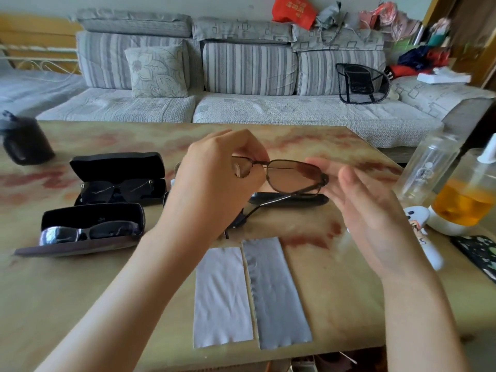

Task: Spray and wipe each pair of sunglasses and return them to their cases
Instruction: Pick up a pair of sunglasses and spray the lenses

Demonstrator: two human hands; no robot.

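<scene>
2 cloths (222, 296) lie nearest on counter (80, 304). Above them, left hand (214, 178) fingers pinch brown sunglasses (295, 175) near bridge; right hand (375, 218) open w/ fingers straight, beside hinge. Best: grip frame only, lenses untouched. 2 filled cases (118, 165) farther left.

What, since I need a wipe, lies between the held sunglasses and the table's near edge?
In the head view: a pale cloth and a grey cloth, flat, side by side.
</scene>
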